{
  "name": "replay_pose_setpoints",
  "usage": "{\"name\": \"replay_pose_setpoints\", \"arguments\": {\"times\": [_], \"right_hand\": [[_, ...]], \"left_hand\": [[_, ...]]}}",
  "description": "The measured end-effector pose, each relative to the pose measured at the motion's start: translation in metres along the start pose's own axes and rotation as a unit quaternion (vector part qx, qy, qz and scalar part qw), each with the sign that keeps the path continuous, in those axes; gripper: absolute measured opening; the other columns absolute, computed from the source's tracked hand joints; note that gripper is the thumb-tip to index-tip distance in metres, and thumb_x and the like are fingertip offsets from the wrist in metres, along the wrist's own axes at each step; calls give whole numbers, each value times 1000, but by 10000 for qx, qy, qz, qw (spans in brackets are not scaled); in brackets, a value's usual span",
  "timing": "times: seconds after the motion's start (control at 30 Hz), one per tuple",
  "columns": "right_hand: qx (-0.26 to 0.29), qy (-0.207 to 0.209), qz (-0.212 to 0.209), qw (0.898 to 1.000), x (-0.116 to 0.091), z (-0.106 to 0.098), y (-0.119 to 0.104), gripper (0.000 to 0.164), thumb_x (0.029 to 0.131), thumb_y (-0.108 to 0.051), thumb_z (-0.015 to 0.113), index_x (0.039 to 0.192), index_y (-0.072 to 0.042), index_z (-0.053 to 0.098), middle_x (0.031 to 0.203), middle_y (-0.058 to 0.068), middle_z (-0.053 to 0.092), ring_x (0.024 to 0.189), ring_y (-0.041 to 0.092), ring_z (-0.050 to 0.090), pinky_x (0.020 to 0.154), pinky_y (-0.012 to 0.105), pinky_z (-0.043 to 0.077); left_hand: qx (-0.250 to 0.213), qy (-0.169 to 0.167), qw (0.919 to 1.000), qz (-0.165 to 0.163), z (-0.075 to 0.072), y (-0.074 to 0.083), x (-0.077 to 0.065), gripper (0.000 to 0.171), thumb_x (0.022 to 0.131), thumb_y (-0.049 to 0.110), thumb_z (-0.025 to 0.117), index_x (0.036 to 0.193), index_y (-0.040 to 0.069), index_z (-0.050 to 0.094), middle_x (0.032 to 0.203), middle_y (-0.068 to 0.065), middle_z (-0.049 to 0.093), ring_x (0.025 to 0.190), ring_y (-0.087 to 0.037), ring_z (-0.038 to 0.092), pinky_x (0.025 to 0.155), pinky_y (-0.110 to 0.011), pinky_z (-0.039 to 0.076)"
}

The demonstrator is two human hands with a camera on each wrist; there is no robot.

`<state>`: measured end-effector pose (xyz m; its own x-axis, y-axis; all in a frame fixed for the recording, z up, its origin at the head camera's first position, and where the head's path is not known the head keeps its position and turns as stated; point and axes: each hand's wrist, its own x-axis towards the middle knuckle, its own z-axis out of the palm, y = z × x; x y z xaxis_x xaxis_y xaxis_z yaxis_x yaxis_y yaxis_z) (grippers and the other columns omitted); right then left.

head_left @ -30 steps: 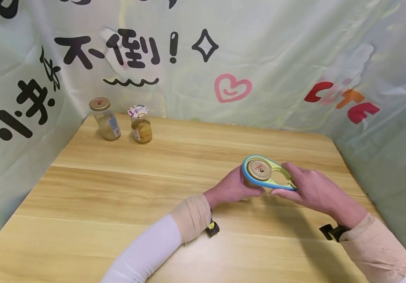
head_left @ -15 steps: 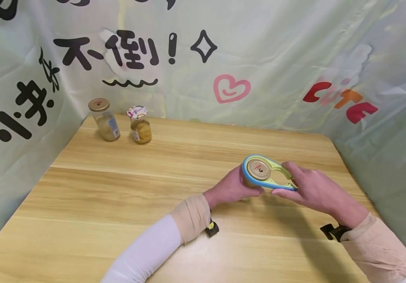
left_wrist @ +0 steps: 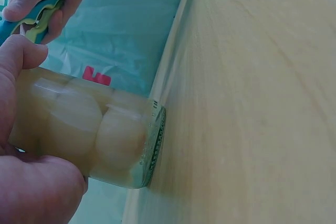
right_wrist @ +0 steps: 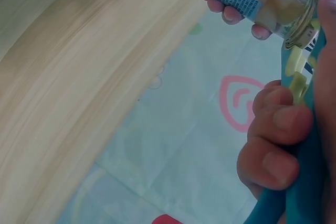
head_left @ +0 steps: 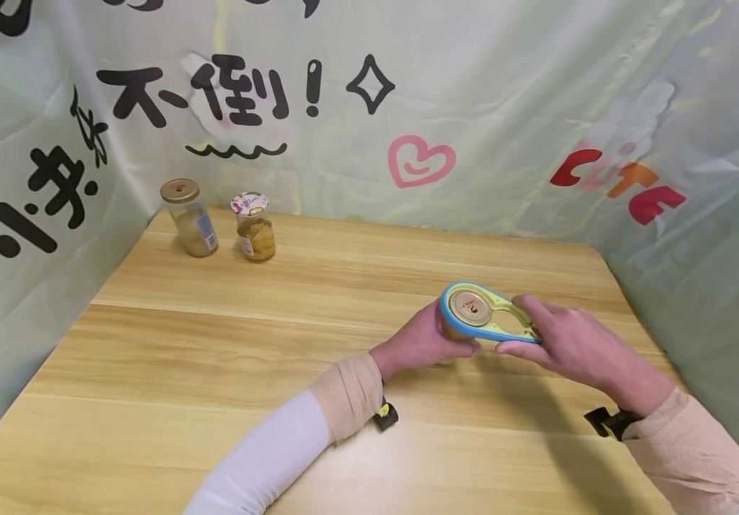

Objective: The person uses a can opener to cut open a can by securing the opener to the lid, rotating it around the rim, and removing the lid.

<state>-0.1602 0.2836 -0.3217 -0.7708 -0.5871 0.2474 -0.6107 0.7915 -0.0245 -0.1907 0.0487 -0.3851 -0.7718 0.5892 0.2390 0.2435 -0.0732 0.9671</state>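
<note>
My left hand [head_left: 426, 339] grips a glass jar [left_wrist: 86, 124] around its body. Pale round pieces in liquid show through the glass in the left wrist view, and a printed label faces the right wrist view. A gold lid [head_left: 471, 307] tops the jar. Around that lid sits the ring of a blue and yellow-green jar opener [head_left: 501, 332]. My right hand [head_left: 569, 347] holds the opener by its handles, fingers curled round them in the right wrist view. The jar's base is close over the table in the left wrist view.
At the table's back left stand a taller jar [head_left: 194, 223] with a gold lid and a shorter jar [head_left: 256, 232] with a patterned lid and yellow pieces inside. Printed cloth [head_left: 504, 107] walls in the back and sides of the wooden table [head_left: 214, 343].
The lid's printed mark has turned slightly within the opener's ring. My right hand and forearm have shifted a little to the right; the left hand stays almost where it was.
</note>
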Motion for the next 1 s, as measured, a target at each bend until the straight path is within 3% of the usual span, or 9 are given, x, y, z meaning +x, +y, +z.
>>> {"name": "replay_pose_setpoints", "arguments": {"times": [0.4,1.0], "right_hand": [[-195,296,-313,9989,1,2,5,56,73,-45,79,110,-12,53,65,-14,39,43,-3,33,41,17,33],[-18,238,-471,9986,3,2,13,58,71,-40,81,114,-13,52,66,-14,38,45,-4,32,43,18,33]], "left_hand": [[-56,-14,10000,-15,0,-3,1,65,78,2,75,134,14,45,122,6,56,111,-5,53,100,-24,39],[-40,14,10000,-85,0,0,0,65,77,1,75,134,13,45,121,5,56,111,-5,53,100,-24,39]]}}
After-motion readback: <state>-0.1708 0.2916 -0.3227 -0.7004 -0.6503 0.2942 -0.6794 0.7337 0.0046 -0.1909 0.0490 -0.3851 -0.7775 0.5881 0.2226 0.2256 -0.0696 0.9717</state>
